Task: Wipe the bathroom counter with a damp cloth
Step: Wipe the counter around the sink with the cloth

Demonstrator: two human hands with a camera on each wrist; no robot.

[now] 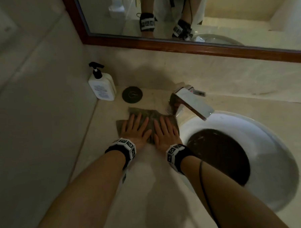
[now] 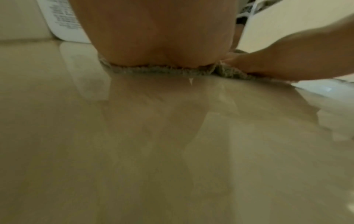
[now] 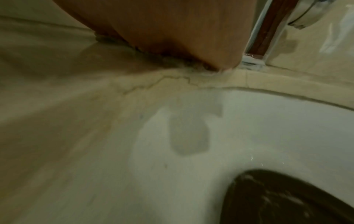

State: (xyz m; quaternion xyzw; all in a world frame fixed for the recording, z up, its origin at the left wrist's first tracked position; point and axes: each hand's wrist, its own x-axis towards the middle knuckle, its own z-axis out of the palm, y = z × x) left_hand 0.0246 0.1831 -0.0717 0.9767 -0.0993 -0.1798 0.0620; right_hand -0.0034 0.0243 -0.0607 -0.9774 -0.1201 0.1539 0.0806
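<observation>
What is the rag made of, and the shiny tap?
The cloth looks like grey-green terry fabric: the left wrist view shows a fuzzy, looped edge. The faucet seems polished metal, probably chrome, because it mirrors its surroundings. Both hands press flat on the cloth.

My left hand (image 1: 135,130) and right hand (image 1: 165,133) lie on the cloth (image 1: 150,116). Left of the sink (image 1: 262,134), it covers the counter (image 1: 147,192); the faucet (image 1: 189,101) stands behind.

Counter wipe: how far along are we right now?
Done: the cloth is spread flat on the counter, between the pump bottle and the basin. In hand: left hand and right hand press it, fingers straight. Left: I can't tell which areas are already wiped.
</observation>
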